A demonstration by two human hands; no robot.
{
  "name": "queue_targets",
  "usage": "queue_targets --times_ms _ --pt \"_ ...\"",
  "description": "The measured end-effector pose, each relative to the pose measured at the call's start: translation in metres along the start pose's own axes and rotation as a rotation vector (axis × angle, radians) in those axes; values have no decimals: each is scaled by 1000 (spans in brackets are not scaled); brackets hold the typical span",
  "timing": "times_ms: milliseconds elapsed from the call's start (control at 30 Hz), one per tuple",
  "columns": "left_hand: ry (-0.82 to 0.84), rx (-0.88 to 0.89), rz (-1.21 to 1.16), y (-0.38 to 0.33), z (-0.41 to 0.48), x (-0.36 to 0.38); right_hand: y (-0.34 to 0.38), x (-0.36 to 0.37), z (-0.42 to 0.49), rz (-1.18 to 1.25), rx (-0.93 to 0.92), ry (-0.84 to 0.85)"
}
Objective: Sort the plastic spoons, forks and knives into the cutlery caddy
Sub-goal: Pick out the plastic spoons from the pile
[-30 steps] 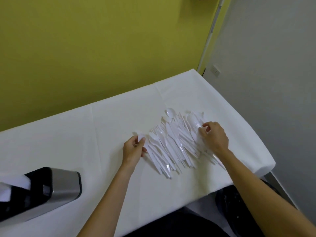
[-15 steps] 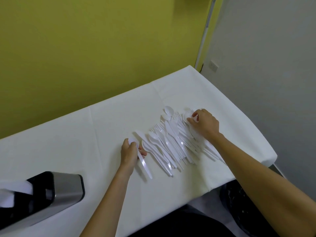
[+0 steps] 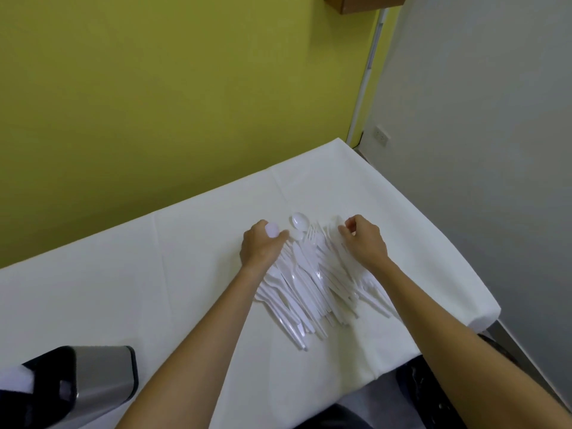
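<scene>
Reading the head view, the only one we have. The pile (image 3: 309,283) of white plastic cutlery sits on the white-covered table (image 3: 201,274), right of centre and close to the near-right edge. The caddy (image 3: 102,376) is at the near-left corner, well apart from the pile and partly cut off by the frame.

Hands:
- The left hand (image 3: 263,247) rests on the pile's left side, fingers curled on a spoon (image 3: 272,229) whose bowl pokes out past the fingertips.
- The right hand (image 3: 366,241) is over the pile's far-right end, fingers curled at the heads. We can't tell whether it is pinching a piece.

Risks, as we judge them:
- The pieces overlap heavily, so lifting one likely drags its neighbours and scatters the fan.
- The handles on the right lie near the table edge. A sideways sweep from the right hand could push them off.
- With white on white and the heads partly under the hands, forks and knives are easy to mix up, which means the wrong compartment.
- The carry to the caddy is long, and a loose pinch could drop the piece on the way.

Orientation: the long axes run far to near, heads toward the yellow wall (image 3: 154,103) and handles toward us. The handles fan out, the right side splaying to the near-right. A second spoon (image 3: 299,220) tops the far end, bowl facing up.
</scene>
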State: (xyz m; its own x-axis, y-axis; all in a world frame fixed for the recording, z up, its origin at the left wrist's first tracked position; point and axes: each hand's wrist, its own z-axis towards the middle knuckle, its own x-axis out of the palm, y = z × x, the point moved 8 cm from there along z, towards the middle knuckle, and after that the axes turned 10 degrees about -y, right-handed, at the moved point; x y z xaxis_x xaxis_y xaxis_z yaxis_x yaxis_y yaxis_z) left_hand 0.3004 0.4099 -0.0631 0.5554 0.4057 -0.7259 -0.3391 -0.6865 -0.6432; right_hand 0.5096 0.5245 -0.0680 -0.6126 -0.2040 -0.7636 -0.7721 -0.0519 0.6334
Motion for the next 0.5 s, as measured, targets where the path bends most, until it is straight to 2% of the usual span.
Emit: queue_targets --times_ms 233,300,367,500 --pt "92 11 233 -20 18 32 13 -12 -4 286 -64 -67" --pt "104 -42 129 -16 21 35 18 -13 -5 420 -25 -66" --pt "84 -146 -92 -7 24 31 25 -14 -2 527 -12 -63" --pt "40 -294 -428 6 25 16 44 -5 6 607 -28 -16"
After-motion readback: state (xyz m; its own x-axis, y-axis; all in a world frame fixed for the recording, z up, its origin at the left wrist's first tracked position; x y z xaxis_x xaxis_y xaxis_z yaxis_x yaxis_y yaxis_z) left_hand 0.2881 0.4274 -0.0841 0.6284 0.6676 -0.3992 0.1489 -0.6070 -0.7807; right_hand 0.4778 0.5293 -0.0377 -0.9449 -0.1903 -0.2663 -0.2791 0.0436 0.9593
